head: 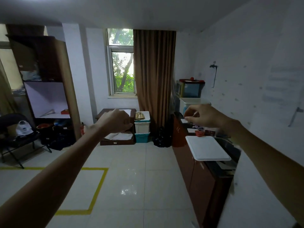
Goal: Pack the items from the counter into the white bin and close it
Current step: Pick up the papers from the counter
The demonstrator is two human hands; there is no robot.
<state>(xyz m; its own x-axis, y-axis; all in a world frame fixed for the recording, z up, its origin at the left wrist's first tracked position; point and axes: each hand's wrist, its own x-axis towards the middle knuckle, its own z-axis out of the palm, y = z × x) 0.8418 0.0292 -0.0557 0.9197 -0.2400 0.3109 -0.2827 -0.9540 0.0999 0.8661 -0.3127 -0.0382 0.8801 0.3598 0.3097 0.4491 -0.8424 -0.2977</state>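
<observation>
Both my arms reach out in front of me at chest height. My left hand hangs over the floor area with its back toward me, fingers loosely curled, holding nothing I can see. My right hand hovers above the far part of the dark counter, fingers loosely bent toward the thumb, with nothing plainly in them. On the counter below it lie a red round item, a dark red box and some white and blue things. A flat white lid lies nearer. A white bin stands at the counter's far end.
A colourful box sits on top of the far white bin. On the floor by the brown curtain, another white bin is stacked on a teal one. A black bag, a chair and yellow floor tape lie left.
</observation>
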